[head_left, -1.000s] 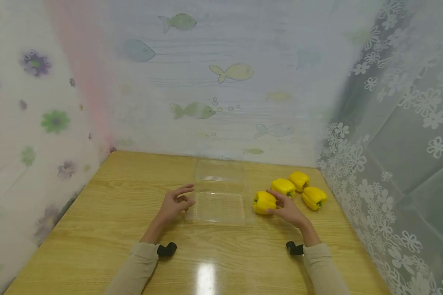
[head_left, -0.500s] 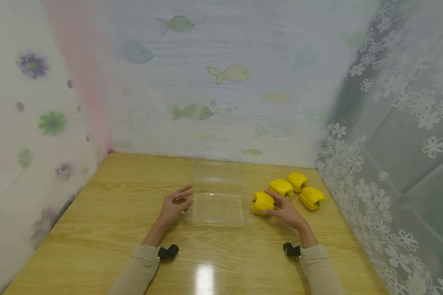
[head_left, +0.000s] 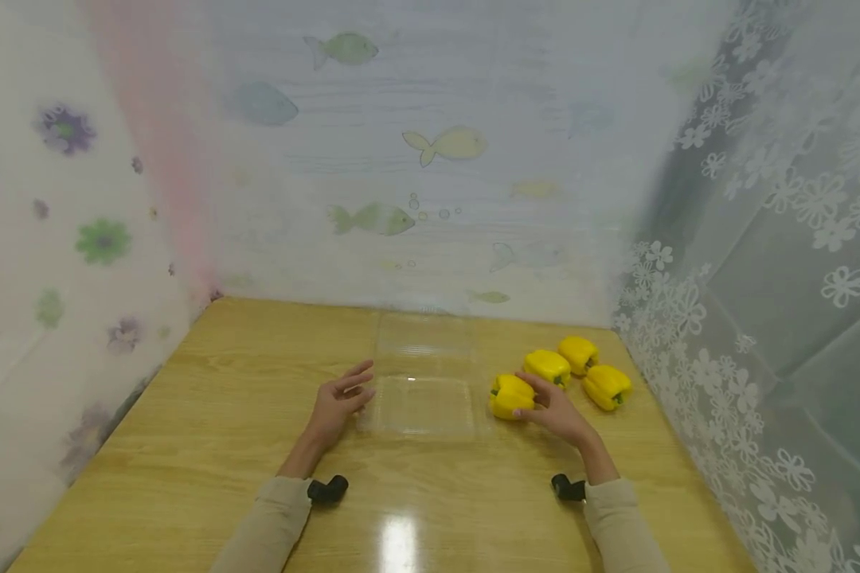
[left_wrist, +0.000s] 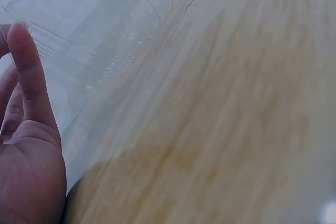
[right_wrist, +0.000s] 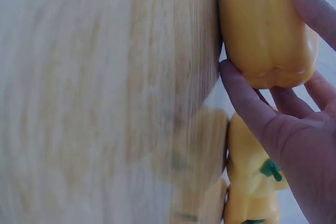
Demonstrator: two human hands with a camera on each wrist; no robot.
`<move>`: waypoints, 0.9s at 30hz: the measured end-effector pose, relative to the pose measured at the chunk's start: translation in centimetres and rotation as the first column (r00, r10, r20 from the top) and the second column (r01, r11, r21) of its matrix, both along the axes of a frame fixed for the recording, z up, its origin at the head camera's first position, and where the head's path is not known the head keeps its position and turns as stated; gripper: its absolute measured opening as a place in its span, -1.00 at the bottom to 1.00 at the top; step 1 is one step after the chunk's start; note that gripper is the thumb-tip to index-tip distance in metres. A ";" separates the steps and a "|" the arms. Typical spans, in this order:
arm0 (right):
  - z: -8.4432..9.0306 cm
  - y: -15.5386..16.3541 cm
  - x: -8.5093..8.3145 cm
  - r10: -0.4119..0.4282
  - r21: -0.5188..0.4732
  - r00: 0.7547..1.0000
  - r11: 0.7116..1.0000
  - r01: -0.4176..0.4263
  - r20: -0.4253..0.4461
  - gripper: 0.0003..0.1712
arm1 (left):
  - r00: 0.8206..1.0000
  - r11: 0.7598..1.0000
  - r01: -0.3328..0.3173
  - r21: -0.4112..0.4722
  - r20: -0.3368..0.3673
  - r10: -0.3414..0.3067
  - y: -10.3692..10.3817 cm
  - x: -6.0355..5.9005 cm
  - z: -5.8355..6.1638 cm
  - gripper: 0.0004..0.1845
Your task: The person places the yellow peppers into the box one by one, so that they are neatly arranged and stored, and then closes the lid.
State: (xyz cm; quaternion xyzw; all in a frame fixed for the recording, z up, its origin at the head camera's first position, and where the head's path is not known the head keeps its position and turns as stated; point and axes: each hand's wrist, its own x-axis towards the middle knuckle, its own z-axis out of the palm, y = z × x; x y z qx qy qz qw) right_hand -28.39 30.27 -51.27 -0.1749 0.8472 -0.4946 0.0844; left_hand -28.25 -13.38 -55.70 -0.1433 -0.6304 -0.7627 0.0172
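Note:
A clear plastic clamshell container (head_left: 423, 402) lies open on the wooden table (head_left: 208, 446), its lid (head_left: 424, 334) folded back away from me. My left hand (head_left: 351, 390) rests at its left edge with relaxed fingers (left_wrist: 26, 77) beside the rim; I cannot tell whether they touch it. My right hand (head_left: 526, 395) grips a yellow bell pepper (head_left: 505, 394) just right of the container. In the right wrist view the thumb (right_wrist: 247, 103) sits on one side of that pepper (right_wrist: 265, 30) and a finger on the other.
Three more yellow peppers (head_left: 549, 365) (head_left: 579, 352) (head_left: 607, 385) lie behind and right of the held one. A lace curtain (head_left: 724, 358) closes the right side, a fish-print sheet (head_left: 437, 199) the back, a floral sheet (head_left: 79, 278) the left.
Almost nothing differs: the view has shifted slightly, and both hands keep their places, the right one still on the pepper.

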 end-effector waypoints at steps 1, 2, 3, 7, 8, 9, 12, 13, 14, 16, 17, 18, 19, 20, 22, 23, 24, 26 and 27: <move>0.0 0.0 0.0 0.000 0.004 1.000 1.000 0.000 -0.004 -0.09 | 1.000 1.000 0.003 -0.002 0.000 -0.003 -0.1 0.0 0.0 -0.48; 0.0 0.0 0.0 0.001 0.012 1.000 1.000 -0.001 -0.009 -0.09 | 1.000 1.000 0.007 -0.006 0.001 -0.007 -0.1 0.0 -0.1 -0.47; 0.0 0.0 0.0 0.001 0.020 1.000 1.000 -0.001 -0.016 -0.10 | 1.000 1.000 0.010 -0.008 0.003 -0.010 -0.2 0.0 -0.2 -0.47; 0.0 -0.1 -0.1 -0.003 0.022 0.999 1.000 0.004 -0.043 -0.11 | 1.000 1.000 0.012 -0.003 0.007 -0.012 -0.2 0.1 -0.3 -0.48; 0.0 -0.1 -0.1 -0.002 0.021 0.999 1.000 0.003 -0.051 -0.11 | 1.000 1.000 0.013 -0.001 0.009 -0.013 -0.2 0.1 -0.3 -0.48; 0.0 -0.1 -0.1 -0.003 0.016 0.999 1.000 0.004 -0.054 -0.12 | 1.000 1.000 0.012 0.001 0.010 -0.012 -0.2 0.0 -0.3 -0.47; 0.0 0.0 0.0 -0.008 0.018 0.999 1.000 0.009 -0.054 -0.12 | 1.000 1.000 0.013 0.000 0.014 -0.013 -0.2 0.0 -0.3 -0.46; -0.1 0.0 0.1 -0.008 0.025 0.999 1.000 0.009 -0.052 -0.12 | 1.000 1.000 0.012 -0.002 0.019 -0.012 -0.1 0.1 -0.3 -0.46; -0.2 0.0 0.3 -0.013 0.027 0.999 1.000 0.014 -0.045 -0.12 | 1.000 1.000 0.012 -0.003 0.021 -0.012 -0.1 0.1 -0.4 -0.46; -0.3 0.1 0.4 -0.019 0.029 0.999 0.999 0.020 -0.039 -0.13 | 1.000 1.000 0.010 0.001 0.023 -0.010 0.0 0.2 -0.5 -0.46; -0.3 0.1 0.5 -0.021 0.026 0.999 0.999 0.022 -0.038 -0.13 | 1.000 1.000 0.009 0.004 0.024 -0.009 0.0 0.2 -0.5 -0.46; -0.3 0.0 0.5 -0.024 0.027 0.999 0.999 0.025 -0.039 -0.13 | 1.000 1.000 0.009 0.011 0.026 -0.009 0.0 0.2 -0.5 -0.46; -0.3 0.0 0.5 -0.025 0.026 0.999 0.999 0.027 -0.041 -0.13 | 1.000 1.000 0.008 0.015 0.026 -0.009 0.1 0.2 -0.5 -0.46; -0.3 0.0 0.4 -0.028 0.025 0.999 0.999 0.029 -0.042 -0.13 | 1.000 1.000 0.010 0.020 0.025 -0.011 0.1 0.2 -0.5 -0.46; -0.2 0.0 0.3 -0.031 0.022 0.998 0.999 0.032 -0.047 -0.13 | 1.000 1.000 0.012 0.029 0.025 -0.012 0.1 0.1 -0.5 -0.46; -0.2 0.1 0.2 -0.033 0.021 0.998 0.999 0.034 -0.047 -0.13 | 1.000 0.999 0.012 0.033 0.025 -0.013 0.1 0.1 -0.5 -0.47; -0.3 0.1 0.1 -0.033 0.023 0.998 0.999 0.034 -0.048 -0.13 | 1.000 0.999 0.010 0.035 0.026 -0.011 0.1 0.1 -0.5 -0.47; -0.3 0.1 0.0 -0.030 0.021 0.999 0.999 0.031 -0.045 -0.13 | 1.000 0.999 0.006 0.040 0.029 -0.008 0.0 0.0 -0.5 -0.47; -0.3 0.1 -0.1 -0.031 0.016 0.999 0.999 0.032 -0.043 -0.13 | 1.000 0.999 0.003 0.041 0.031 -0.005 0.0 0.0 -0.5 -0.48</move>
